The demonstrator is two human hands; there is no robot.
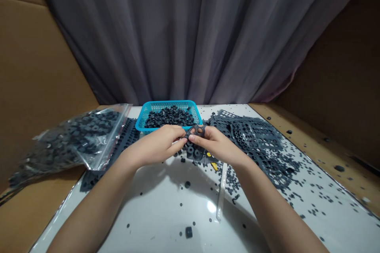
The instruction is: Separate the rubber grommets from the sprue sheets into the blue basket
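Observation:
My left hand (162, 142) and my right hand (214, 142) meet in the middle, just in front of the blue basket. Between their fingertips they pinch a dark rubber sheet with round holes (198, 130). Thick dark rings (194, 153) show just below the hands; whether they are joined to the held sheet I cannot tell. Small black rubber pieces (170, 116) fill part of the blue plastic basket (198, 115) behind my hands. Something yellow (214, 166), partly covered, lies near my right wrist.
A clear zip bag (97, 142) full of black pieces leans at the left, over a perforated dark sheet (126, 136). Punched sheets (255, 134) pile up at the right, among many scattered bits. A white strip (221, 191) and a loose black piece (189, 232) lie in front.

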